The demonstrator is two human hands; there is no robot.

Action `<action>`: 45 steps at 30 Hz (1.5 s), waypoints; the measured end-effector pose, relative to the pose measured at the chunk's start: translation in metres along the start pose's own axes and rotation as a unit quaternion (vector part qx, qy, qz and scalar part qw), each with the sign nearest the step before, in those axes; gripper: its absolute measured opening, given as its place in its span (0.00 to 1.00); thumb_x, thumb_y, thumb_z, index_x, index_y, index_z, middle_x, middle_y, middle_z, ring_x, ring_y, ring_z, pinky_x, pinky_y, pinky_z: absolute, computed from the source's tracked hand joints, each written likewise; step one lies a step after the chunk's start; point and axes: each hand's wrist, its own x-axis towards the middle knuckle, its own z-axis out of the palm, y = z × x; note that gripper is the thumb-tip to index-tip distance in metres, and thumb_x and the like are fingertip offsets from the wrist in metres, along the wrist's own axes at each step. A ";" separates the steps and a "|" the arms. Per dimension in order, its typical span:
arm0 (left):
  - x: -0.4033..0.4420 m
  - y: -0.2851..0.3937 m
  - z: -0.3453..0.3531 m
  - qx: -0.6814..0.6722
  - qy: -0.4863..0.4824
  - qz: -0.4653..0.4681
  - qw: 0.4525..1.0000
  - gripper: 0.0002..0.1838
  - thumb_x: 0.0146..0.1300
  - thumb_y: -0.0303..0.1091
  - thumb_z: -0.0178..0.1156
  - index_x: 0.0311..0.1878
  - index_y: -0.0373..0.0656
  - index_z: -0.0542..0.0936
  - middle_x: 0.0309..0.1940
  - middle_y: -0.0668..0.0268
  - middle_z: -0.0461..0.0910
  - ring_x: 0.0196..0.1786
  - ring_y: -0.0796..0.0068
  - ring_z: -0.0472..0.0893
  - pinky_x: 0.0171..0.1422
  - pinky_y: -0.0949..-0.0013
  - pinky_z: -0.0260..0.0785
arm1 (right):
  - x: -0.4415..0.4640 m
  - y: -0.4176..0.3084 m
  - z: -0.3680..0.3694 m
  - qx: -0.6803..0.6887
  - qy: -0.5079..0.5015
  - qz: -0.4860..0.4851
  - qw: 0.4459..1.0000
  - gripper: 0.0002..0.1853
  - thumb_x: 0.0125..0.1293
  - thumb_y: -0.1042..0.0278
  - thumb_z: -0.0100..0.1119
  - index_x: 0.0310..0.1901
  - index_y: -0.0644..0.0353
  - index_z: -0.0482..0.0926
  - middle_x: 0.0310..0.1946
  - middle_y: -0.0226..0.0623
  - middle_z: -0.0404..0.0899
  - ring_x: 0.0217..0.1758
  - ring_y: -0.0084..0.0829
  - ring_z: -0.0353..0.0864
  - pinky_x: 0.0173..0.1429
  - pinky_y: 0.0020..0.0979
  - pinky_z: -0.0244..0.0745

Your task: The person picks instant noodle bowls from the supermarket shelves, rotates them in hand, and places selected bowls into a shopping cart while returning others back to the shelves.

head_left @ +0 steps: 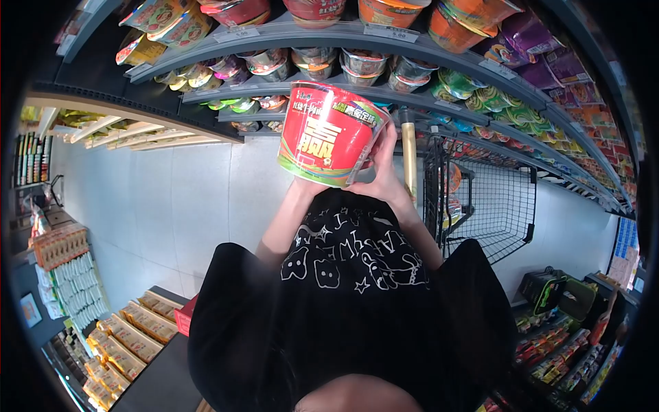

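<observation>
A large red instant noodle tub (328, 134) with yellow lettering and a green lower band is held up in front of my chest, slightly tilted. My right hand (384, 168) grips its right side, with the thumb near the bottom edge. My left hand (310, 187) is under and behind the tub's base; its fingers are hidden by the tub. Shelves of instant noodle bowls (388, 12) stand just beyond the tub.
A black wire shopping cart (491, 206) with a few packages inside stands to the right. Bagged noodles (511, 110) fill the right shelves. Boxes of yellow packets (130, 336) are at lower left, and a pale tiled floor (199, 199) lies to the left.
</observation>
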 end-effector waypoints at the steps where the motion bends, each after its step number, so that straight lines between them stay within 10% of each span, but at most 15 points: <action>1: -0.001 0.002 0.001 0.013 0.000 0.005 1.000 0.28 0.63 0.52 0.41 0.60 0.43 0.60 0.57 0.59 0.66 0.57 0.65 0.69 0.59 0.59 0.64 | 0.001 -0.004 -0.001 0.002 0.003 -0.001 1.000 0.70 0.27 0.68 0.75 0.65 0.54 0.27 0.64 0.44 0.43 0.68 0.40 0.46 0.67 0.41 0.46; 8: -0.007 0.020 0.025 0.251 0.115 0.088 0.957 0.28 0.63 0.52 0.43 0.60 0.42 0.61 0.57 0.60 0.65 0.57 0.65 0.69 0.60 0.59 0.63 | 0.005 -0.003 -0.020 0.050 0.067 -0.032 0.996 0.67 0.28 0.65 0.74 0.66 0.56 0.30 0.66 0.47 0.40 0.68 0.39 0.48 0.66 0.39 0.49; 11: -0.009 0.026 0.031 0.008 -0.009 0.042 0.999 0.34 0.60 0.61 0.39 0.61 0.45 0.60 0.59 0.60 0.64 0.59 0.64 0.67 0.62 0.57 0.60 | 0.010 -0.003 -0.025 -0.012 0.023 -0.058 0.998 0.61 0.29 0.63 0.74 0.66 0.56 0.42 0.67 0.42 0.39 0.68 0.36 0.48 0.66 0.39 0.49; 29: -0.006 0.017 0.030 0.159 0.079 0.152 0.972 0.39 0.57 0.65 0.40 0.63 0.45 0.56 0.60 0.62 0.62 0.61 0.66 0.64 0.63 0.61 0.58 | 0.004 0.002 -0.025 0.020 0.007 -0.012 1.000 0.50 0.44 0.54 0.66 0.65 0.62 0.46 0.67 0.42 0.42 0.69 0.34 0.45 0.67 0.36 0.46; 31: -0.004 0.016 0.035 0.322 0.074 0.252 0.910 0.47 0.49 0.67 0.51 0.63 0.42 0.55 0.59 0.62 0.62 0.60 0.70 0.64 0.63 0.64 0.57 | -0.001 0.000 -0.034 0.048 0.012 0.008 0.999 0.47 0.49 0.49 0.62 0.64 0.63 0.47 0.66 0.42 0.44 0.68 0.34 0.47 0.67 0.36 0.46; 34: -0.011 0.010 0.053 0.414 0.043 0.307 0.856 0.53 0.35 0.60 0.68 0.61 0.38 0.58 0.59 0.59 0.61 0.61 0.68 0.63 0.64 0.64 0.56 | -0.014 -0.015 -0.058 0.007 0.020 0.079 0.997 0.39 0.60 0.39 0.44 0.60 0.67 0.53 0.43 0.41 0.70 0.35 0.27 0.76 0.40 0.28 0.73; 38: -0.006 -0.005 0.078 0.619 -0.082 0.363 0.691 0.52 0.28 0.52 0.74 0.58 0.38 0.64 0.59 0.51 0.63 0.62 0.54 0.62 0.65 0.57 0.52 | -0.045 -0.061 -0.076 0.087 0.108 0.245 0.960 0.27 0.63 0.51 0.47 0.54 0.67 0.60 0.25 0.36 0.74 0.12 0.22 0.70 0.15 0.17 0.66; 41: 0.009 -0.017 0.117 0.700 -0.220 0.389 0.557 0.51 0.28 0.53 0.73 0.58 0.38 0.65 0.57 0.47 0.64 0.62 0.47 0.61 0.66 0.51 0.47 | -0.081 -0.041 -0.107 0.074 0.118 0.239 0.961 0.21 0.61 0.60 0.52 0.51 0.63 0.64 0.35 0.34 0.75 0.35 0.22 0.77 0.35 0.23 0.75; 45: 0.030 -0.064 0.133 0.702 -0.247 0.332 0.580 0.47 0.36 0.47 0.71 0.61 0.39 0.60 0.63 0.47 0.54 0.65 0.46 0.54 0.66 0.48 0.45 | -0.126 -0.063 -0.123 0.196 0.222 0.243 0.924 0.20 0.61 0.61 0.53 0.51 0.63 0.65 0.41 0.32 0.74 0.45 0.23 0.74 0.44 0.27 0.74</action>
